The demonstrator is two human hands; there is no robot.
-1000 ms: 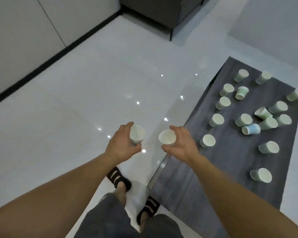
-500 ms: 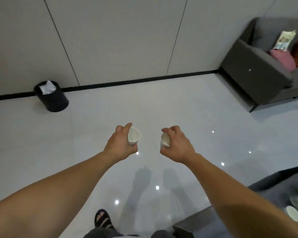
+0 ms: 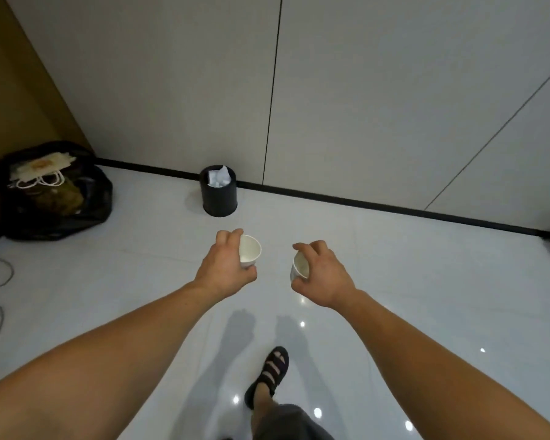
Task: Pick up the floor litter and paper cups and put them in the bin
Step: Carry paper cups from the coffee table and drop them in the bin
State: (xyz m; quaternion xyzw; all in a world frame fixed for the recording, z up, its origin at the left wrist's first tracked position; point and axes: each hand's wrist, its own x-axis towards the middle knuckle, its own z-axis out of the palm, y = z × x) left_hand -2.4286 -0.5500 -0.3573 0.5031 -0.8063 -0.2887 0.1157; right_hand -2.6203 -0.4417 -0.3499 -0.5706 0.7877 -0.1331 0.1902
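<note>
A white paper cup (image 3: pixel 250 251) is grasped in the left hand (image 3: pixel 223 266), another cup (image 3: pixel 300 270) in the right hand (image 3: pixel 324 274); black bin (image 3: pixel 218 191) w/ crumpled paper seen ahead by the wall.

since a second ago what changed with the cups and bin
The person turned from the dark mat of cups toward the bin, which went from far left to nearly straight ahead and nearer. A black bag came into view at left. Unchanged: the left hand grips one paper cup, the right hand the other cup; nothing let go.
</note>
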